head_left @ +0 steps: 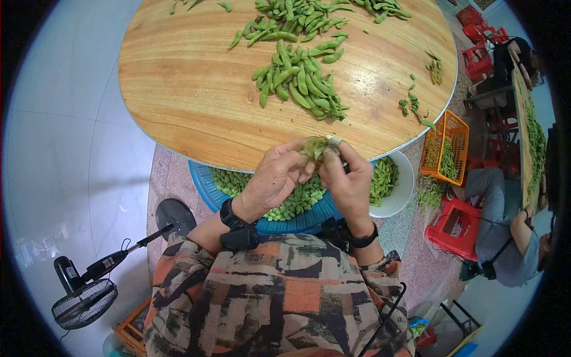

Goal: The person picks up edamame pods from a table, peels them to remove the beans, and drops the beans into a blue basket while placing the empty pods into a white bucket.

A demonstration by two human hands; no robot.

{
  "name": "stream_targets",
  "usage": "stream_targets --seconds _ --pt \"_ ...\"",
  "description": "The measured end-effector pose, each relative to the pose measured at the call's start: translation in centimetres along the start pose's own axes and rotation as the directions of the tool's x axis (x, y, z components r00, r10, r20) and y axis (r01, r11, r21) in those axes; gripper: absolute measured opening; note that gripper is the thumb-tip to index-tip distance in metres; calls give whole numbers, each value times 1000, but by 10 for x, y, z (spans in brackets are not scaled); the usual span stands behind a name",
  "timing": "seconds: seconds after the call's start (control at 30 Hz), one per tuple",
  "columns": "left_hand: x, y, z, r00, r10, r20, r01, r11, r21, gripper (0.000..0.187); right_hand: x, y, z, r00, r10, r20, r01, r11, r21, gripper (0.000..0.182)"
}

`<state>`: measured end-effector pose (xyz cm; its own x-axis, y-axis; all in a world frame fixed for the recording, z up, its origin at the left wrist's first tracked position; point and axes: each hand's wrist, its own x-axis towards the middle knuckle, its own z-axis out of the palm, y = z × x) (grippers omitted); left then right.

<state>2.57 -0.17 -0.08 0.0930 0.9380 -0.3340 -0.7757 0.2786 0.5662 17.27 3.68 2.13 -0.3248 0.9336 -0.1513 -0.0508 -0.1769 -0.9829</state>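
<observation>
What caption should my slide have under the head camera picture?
Left hand and right hand pinch a green pod at a wooden table.

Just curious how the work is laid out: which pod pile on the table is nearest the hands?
The pile just beyond the left hand and right hand; the other pod heaps lie farther across the tabletop.

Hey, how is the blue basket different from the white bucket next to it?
The blue basket looks wider than the white bucket. The basket holds shelled green beans, but the bucket holds what look like whole green pods. The basket's side looks ribbed, while the bucket's looks smooth. Both have green things inside, and the tabletop hides part of each.
</observation>
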Motion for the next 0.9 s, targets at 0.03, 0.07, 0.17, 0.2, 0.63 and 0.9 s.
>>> stream_targets --seconds 0.03,0.07,0.17,0.2,0.63,0.9 --pt "-1 1 -3 999 -28 41 29 999 -17 33 2 1 -5 1000 1 1 -1 1000 0 14" --pt "-2 1 -3 999 -30 41 30 999 -18 33 4 2 -12 993 97 63 -110 963 245 13" --pt "-5 4 -1 999 -39 26 38 999 28 30 7 -2 -15 970 217 106 -242 843 481 14" --pt "-6 5 -1 999 -49 7 48 995 89 30 8 0 -16 966 219 134 -257 822 508 14" --pt "-32 38 -16 757 -351 552 -478 279 833 20 2 -8 -55 982 186 19 -173 864 473 18" --pt "10 93 -25 898 405 172 -225 86 971 20 -24 26 -181 907 -195 -374 -56 823 -565 26"
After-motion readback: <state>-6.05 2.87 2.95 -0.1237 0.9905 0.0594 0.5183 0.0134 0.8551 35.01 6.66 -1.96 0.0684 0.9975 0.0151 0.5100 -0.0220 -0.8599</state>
